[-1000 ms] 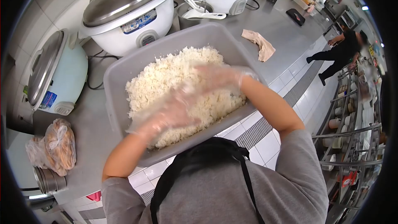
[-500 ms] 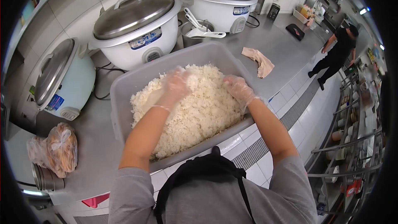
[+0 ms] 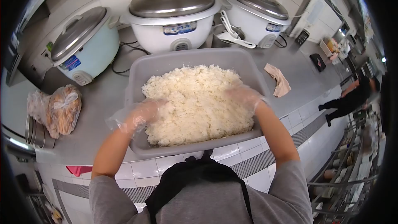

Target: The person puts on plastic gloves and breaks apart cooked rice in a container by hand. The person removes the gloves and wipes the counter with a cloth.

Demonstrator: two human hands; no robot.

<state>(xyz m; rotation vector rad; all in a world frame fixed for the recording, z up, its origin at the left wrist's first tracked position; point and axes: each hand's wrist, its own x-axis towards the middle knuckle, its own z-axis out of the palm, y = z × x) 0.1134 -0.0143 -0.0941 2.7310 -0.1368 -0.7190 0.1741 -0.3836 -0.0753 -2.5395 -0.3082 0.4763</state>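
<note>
Cooked white rice (image 3: 199,103) fills a grey plastic tub (image 3: 137,74) on the metal counter. In a clear plastic glove, my left hand (image 3: 147,111) rests at the left side of the rice, its fingers stretched out and fingertips partly sunk in. On the opposite side, my right hand (image 3: 245,95), gloved too, lies against the rice with extended fingers, somewhat blurred by motion. Neither hand grips anything that I can see.
Behind the tub stand three rice cookers (image 3: 176,27) with metal lids. A metal pot holds white scoops (image 3: 234,35). A crumpled cloth (image 3: 278,81) lies right, a tied plastic bag (image 3: 65,108) left. A person in black (image 3: 352,95) is beyond the counter.
My left hand has moved from the rice's upper middle to its left edge. My right hand has come lower onto the rice. The view has swung, and the surface looks more level.
</note>
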